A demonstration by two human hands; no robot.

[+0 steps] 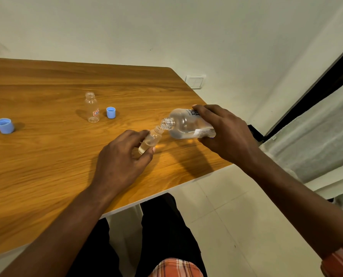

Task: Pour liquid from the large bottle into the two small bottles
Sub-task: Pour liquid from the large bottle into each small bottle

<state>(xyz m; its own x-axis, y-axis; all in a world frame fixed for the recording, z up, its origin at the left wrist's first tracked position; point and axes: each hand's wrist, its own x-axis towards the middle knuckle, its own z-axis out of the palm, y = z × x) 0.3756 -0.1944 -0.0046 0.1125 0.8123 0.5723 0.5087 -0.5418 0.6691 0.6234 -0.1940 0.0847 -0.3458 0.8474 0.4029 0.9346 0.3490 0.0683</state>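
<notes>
My right hand (224, 132) grips the large clear bottle (186, 124), tipped nearly flat with its open mouth pointing left. That mouth touches the neck of a small clear bottle (151, 139), which my left hand (122, 158) holds tilted between thumb and fingers just above the wooden table (46, 156). Some clear liquid lies in the small bottle's lower part. A second small bottle (92, 107), uncapped and with an orange label, stands upright farther back on the table, apart from both hands.
Two blue caps lie on the table: one (111, 112) just right of the standing bottle, a larger one (4, 125) at the far left. The table's right edge runs close under my right hand; beyond it are tiled floor, a wall switch (195, 81) and a curtain (316, 136).
</notes>
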